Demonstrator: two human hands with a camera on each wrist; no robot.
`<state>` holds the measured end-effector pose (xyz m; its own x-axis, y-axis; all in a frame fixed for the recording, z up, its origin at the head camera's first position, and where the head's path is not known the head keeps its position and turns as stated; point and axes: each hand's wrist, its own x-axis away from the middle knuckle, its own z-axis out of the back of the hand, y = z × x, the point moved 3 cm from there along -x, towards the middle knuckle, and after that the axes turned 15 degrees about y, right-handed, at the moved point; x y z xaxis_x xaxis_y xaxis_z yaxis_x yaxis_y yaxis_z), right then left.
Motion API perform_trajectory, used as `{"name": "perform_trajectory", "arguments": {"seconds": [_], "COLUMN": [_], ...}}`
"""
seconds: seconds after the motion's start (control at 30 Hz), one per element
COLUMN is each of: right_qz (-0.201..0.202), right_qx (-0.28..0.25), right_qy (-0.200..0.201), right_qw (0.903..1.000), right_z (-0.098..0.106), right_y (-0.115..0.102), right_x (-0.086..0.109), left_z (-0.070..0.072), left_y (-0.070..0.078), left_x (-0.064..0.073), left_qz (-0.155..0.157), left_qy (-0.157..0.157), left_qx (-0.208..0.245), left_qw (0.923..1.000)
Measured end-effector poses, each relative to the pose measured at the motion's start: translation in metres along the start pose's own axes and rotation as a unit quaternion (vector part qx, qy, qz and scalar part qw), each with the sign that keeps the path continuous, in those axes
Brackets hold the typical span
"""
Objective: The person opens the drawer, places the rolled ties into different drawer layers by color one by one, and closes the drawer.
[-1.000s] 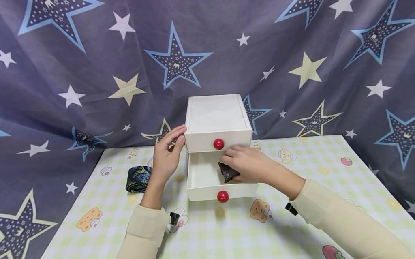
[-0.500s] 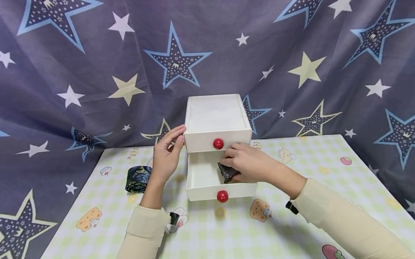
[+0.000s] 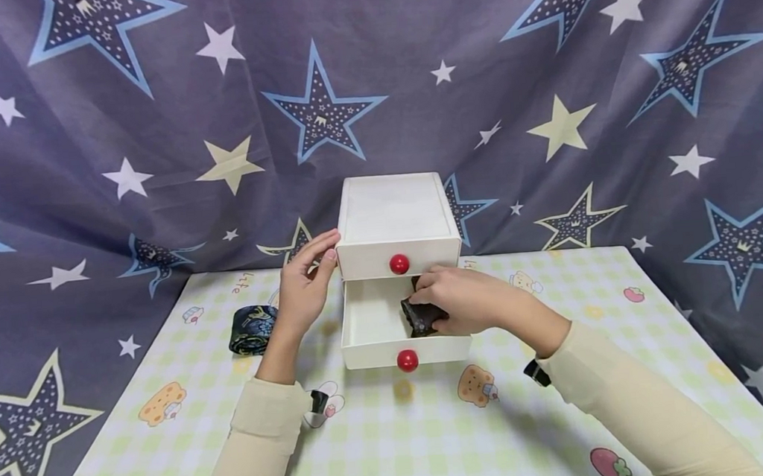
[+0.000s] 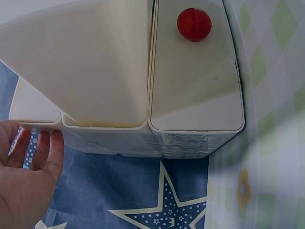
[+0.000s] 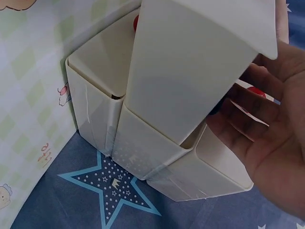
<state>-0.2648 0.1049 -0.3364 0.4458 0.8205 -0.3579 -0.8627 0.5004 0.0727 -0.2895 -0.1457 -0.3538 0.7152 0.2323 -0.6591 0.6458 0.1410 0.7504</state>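
Observation:
A white drawer unit (image 3: 395, 207) stands at the back of the table, its middle drawer (image 3: 368, 325) pulled out and its top drawer (image 3: 363, 260) pushed in. Inside the open drawer, at its right side, my right hand (image 3: 470, 298) holds a small dark patterned cloth bundle (image 3: 421, 317) between fingers and thumb. The hand covers much of the bundle; only a dark bit shows in the right wrist view. My left hand (image 3: 301, 293) rests its nearly straight fingers against the unit's upper left side. Left of that wrist lies a rolled dark blue patterned cloth (image 3: 254, 330).
Red round knobs (image 3: 407, 360) stick out from the drawer fronts. The bottom drawer (image 4: 198, 81) is pushed in beneath the open one. A checked tablecloth (image 3: 384, 439) covers the table, and a star-patterned curtain (image 3: 364, 15) hangs right behind the unit.
My right hand has shifted slightly to the right and its fingers have moved on the bundle, so more dark cloth shows. My left hand stays against the unit.

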Motion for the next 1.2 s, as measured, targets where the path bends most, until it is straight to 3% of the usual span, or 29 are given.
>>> {"name": "perform_trajectory", "arguments": {"seconds": [0.2,0.63,0.97,1.2], "right_qz": [-0.017,-0.018,-0.030,-0.012], "right_qx": [0.011,0.044,0.030,0.029], "right_qy": [-0.005,0.020,0.024,0.071], "right_qw": [0.9998,0.9987,0.9988,0.9970], "right_z": [-0.003,-0.012,-0.008,0.003], "right_y": [-0.001,0.000,-0.001,-0.008], "right_x": [-0.002,0.000,0.001,0.002], "left_z": [0.001,0.002,0.003,0.003], "left_y": [-0.001,-0.034,-0.036,-0.035], "left_x": [0.000,-0.003,-0.001,-0.003], "left_qz": [0.005,0.000,0.008,0.004], "left_qy": [0.000,0.003,0.001,0.006], "left_qx": [0.001,0.001,0.005,0.005], "left_qw": [1.0000,1.0000,1.0000,1.0000]}}
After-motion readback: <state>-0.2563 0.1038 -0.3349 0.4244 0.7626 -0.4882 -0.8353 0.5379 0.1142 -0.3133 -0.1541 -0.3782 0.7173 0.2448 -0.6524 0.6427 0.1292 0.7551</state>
